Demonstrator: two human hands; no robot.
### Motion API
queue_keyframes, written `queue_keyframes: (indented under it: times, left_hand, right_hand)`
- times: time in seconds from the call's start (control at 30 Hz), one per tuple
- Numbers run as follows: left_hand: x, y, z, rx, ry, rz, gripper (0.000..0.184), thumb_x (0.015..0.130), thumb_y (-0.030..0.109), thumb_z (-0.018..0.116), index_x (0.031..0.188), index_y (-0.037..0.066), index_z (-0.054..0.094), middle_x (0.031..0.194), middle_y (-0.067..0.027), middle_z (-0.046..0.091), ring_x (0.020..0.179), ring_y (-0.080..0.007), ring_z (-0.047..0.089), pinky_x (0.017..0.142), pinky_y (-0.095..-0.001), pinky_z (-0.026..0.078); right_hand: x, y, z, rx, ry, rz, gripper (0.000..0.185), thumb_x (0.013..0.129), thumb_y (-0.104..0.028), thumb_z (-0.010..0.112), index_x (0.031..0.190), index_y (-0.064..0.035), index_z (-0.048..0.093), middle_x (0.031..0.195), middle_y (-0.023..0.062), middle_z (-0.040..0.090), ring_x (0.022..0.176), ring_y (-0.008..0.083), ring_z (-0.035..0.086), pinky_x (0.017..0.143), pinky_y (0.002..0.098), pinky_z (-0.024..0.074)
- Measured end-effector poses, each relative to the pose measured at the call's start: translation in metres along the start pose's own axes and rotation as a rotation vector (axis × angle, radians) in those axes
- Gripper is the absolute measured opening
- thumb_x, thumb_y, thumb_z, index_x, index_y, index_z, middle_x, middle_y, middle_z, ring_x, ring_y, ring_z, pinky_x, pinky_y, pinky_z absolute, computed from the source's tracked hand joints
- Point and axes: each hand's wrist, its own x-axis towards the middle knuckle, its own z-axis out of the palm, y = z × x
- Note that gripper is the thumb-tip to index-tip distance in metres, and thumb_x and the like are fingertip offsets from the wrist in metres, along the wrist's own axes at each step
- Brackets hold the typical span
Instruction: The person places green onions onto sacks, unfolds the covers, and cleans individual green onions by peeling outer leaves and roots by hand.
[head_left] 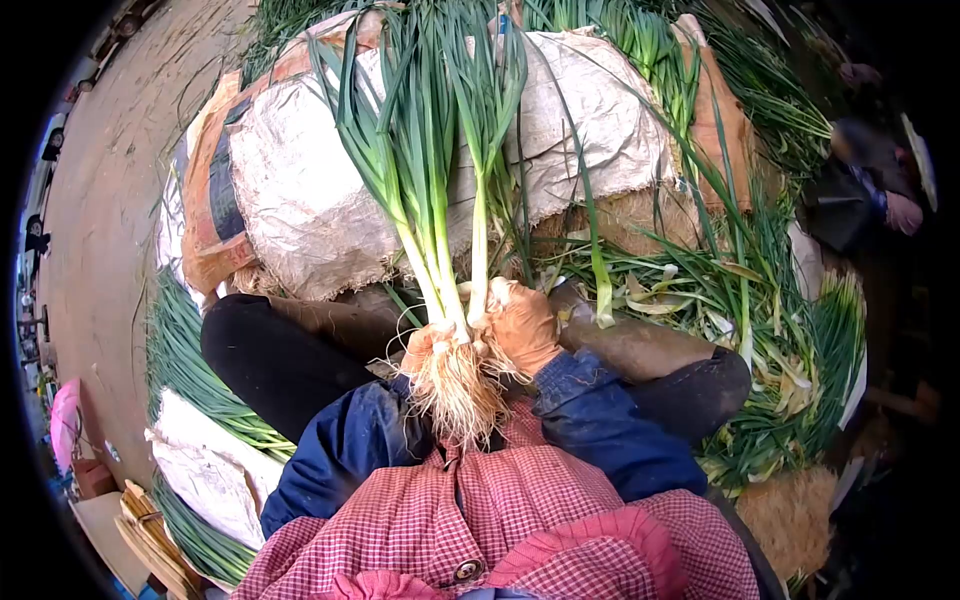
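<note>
A bunch of long green-leaved stalks with white stems (440, 235) stands in front of my chest, its pale stringy roots (458, 392) hanging toward me. My left hand (422, 350) is closed around the lower stems, partly hidden behind the roots. At the right side of the stems, my right hand (522, 328) has its fingers curled against the base of a stalk. The leaves lie over a white woven sack (310, 180) beyond my crossed legs.
Loose leaves and peelings (690, 300) lie at the right. More green stalks (205, 360) are piled at the left beside a white cloth (205, 460). Another person (865, 190) is at the far right. A pink umbrella (65, 425) shows at the far left.
</note>
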Motion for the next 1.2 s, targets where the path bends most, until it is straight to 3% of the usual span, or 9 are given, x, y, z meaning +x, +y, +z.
queue_keyframes:
  times: [0.17,0.27,0.37,0.47,0.63,0.77,1.0,1.13,1.2]
  left_hand:
    - [0.010,-0.003,0.021,0.051,-0.203,-0.023,0.075,0.074,0.018,0.062,0.135,-0.004,0.023,0.088,-0.0160,0.052,0.074,-0.0239,0.056,0.063,-0.0292,0.053]
    - [0.005,0.002,0.027,0.194,-0.071,0.031,0.083,0.069,0.014,0.065,0.138,0.000,0.020,0.095,-0.0198,0.051,0.071,-0.0242,0.054,0.061,-0.0282,0.053]
    - [0.009,0.022,0.039,0.120,-0.564,0.016,0.078,0.068,0.012,0.066,0.134,0.000,0.026,0.097,-0.0200,0.052,0.072,-0.0245,0.055,0.059,-0.0291,0.053]
    - [0.007,0.019,0.030,-0.046,-0.743,0.149,0.066,0.068,0.008,0.067,0.125,-0.001,0.036,0.102,-0.0219,0.052,0.079,-0.0258,0.057,0.055,-0.0313,0.055]
    - [0.015,0.017,0.041,0.116,-0.025,0.094,0.069,0.069,0.006,0.065,0.129,-0.003,0.033,0.096,-0.0140,0.049,0.089,-0.0258,0.054,0.075,-0.0307,0.052]
    - [0.008,0.015,0.026,0.185,-0.107,0.200,0.045,0.065,0.006,0.067,0.107,0.000,0.049,0.101,-0.0123,0.052,0.098,-0.0253,0.050,0.080,-0.0391,0.048]
    - [0.008,0.017,0.005,0.295,0.179,0.040,0.049,0.070,0.003,0.064,0.116,-0.002,0.047,0.097,-0.0128,0.056,0.078,-0.0167,0.058,0.071,-0.0276,0.050]
    - [0.008,0.012,0.021,0.315,0.225,0.073,0.049,0.071,0.004,0.065,0.116,-0.004,0.046,0.095,-0.0142,0.058,0.076,-0.0182,0.058,0.067,-0.0280,0.050]
    - [0.012,0.012,0.014,0.328,0.194,0.115,0.049,0.072,0.004,0.064,0.116,-0.005,0.046,0.095,-0.0143,0.058,0.076,-0.0183,0.058,0.067,-0.0285,0.050]
  right_hand:
    - [-0.015,0.006,0.007,0.196,0.021,0.176,0.022,0.090,-0.023,0.053,0.085,-0.0036,0.062,0.066,0.0059,0.059,0.057,0.0139,0.056,0.053,0.0282,0.0453]
    - [-0.023,0.004,-0.011,-0.271,-0.213,0.267,0.021,0.085,-0.024,0.056,0.082,-0.0036,0.060,0.070,0.0120,0.060,0.064,0.0258,0.059,0.058,0.0384,0.0462]
    - [-0.040,0.051,-0.018,-0.689,-0.521,0.442,0.018,0.082,-0.020,0.053,0.089,-0.0051,0.060,0.082,0.0161,0.064,0.080,0.0341,0.061,0.071,0.0432,0.0476]
    - [0.012,0.028,-0.041,-0.509,-0.262,0.299,0.025,0.082,-0.019,0.055,0.104,-0.0066,0.060,0.091,0.0198,0.063,0.088,0.0331,0.060,0.078,0.0412,0.0467]
    - [0.151,0.055,-0.027,-0.621,-0.059,0.339,0.042,0.079,-0.034,0.060,0.108,-0.0035,0.060,0.107,0.0194,0.059,0.097,0.0338,0.057,0.082,0.0392,0.0460]
    - [0.144,0.031,-0.053,-0.464,0.032,0.265,0.035,0.078,-0.031,0.060,0.097,-0.0014,0.062,0.097,0.0176,0.061,0.094,0.0340,0.058,0.080,0.0407,0.0465]
    - [0.073,-0.020,-0.059,0.653,-0.369,0.468,0.025,0.085,-0.020,0.053,0.100,-0.0001,0.058,0.091,0.0055,0.061,0.087,0.0118,0.053,0.076,0.0257,0.0407]
    - [0.089,0.001,-0.022,-0.300,0.240,0.034,0.032,0.090,-0.031,0.051,0.088,-0.0006,0.061,0.066,0.0143,0.057,0.057,0.0236,0.053,0.057,0.0353,0.0440]
    - [0.059,-0.003,-0.032,-0.330,0.120,0.179,0.023,0.088,-0.023,0.050,0.088,-0.0019,0.060,0.082,0.0144,0.060,0.074,0.0290,0.059,0.063,0.0381,0.0479]
